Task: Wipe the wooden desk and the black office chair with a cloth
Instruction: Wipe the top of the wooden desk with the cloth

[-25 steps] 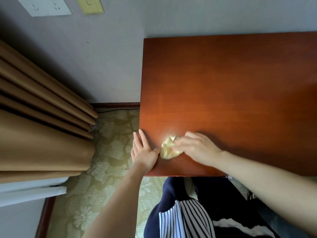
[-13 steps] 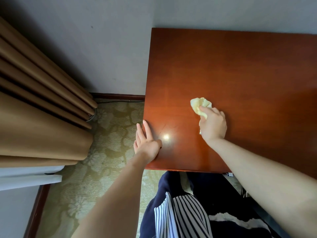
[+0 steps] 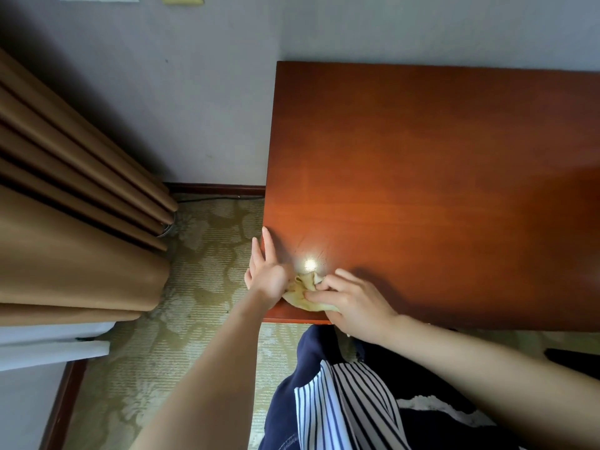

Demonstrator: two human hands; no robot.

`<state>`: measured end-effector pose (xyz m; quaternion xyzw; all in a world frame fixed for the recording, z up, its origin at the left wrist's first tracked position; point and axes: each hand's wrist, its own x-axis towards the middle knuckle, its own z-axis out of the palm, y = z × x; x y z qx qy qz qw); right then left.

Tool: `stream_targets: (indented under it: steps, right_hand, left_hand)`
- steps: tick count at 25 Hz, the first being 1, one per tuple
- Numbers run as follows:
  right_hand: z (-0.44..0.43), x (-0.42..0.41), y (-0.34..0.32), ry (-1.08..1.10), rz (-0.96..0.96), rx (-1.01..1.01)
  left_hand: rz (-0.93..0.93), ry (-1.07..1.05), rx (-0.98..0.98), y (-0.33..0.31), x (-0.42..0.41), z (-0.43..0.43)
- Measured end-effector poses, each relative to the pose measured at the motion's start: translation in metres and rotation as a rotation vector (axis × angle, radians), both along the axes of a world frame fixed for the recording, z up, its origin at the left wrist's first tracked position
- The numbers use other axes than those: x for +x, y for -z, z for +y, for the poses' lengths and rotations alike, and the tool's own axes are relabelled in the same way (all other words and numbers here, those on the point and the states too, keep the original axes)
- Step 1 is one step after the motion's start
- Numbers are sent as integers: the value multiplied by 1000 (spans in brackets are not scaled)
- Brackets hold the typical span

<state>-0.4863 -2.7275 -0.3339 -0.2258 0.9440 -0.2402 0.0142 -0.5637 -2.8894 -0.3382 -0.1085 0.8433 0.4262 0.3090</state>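
The reddish wooden desk fills the right half of the view, its left edge and near edge both visible. A small yellow cloth lies bunched on the desk's near left corner. My right hand presses down on the cloth with the fingers curled over it. My left hand rests flat at the desk's left edge, fingers pointing away from me, its thumb side touching the cloth. A dark piece at the far right edge may be the black chair; too little shows to tell.
Brown curtains hang at the left above a patterned carpet. A grey wall stands behind the desk, with a cable along the skirting board. My striped top and dark trousers are below the desk's near edge.
My right hand has pulled the cloth from the middle of the desk back toward me and left, to the near left corner beside my left hand. The left hand stayed in place.
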Motion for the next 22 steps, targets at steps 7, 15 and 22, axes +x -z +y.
stream_targets:
  steps: [7, 15, 22]
  right_hand:
    - [5, -50, -12, -187, 123, 125]
    - [-47, -137, -14, 216, -109, 305]
    - [-62, -115, -10, 105, -141, 349]
  left_hand:
    - [81, -190, -12, 5, 23, -7]
    - [147, -138, -108, 4, 39, -21]
    - [145, -215, -54, 2, 47, -30]
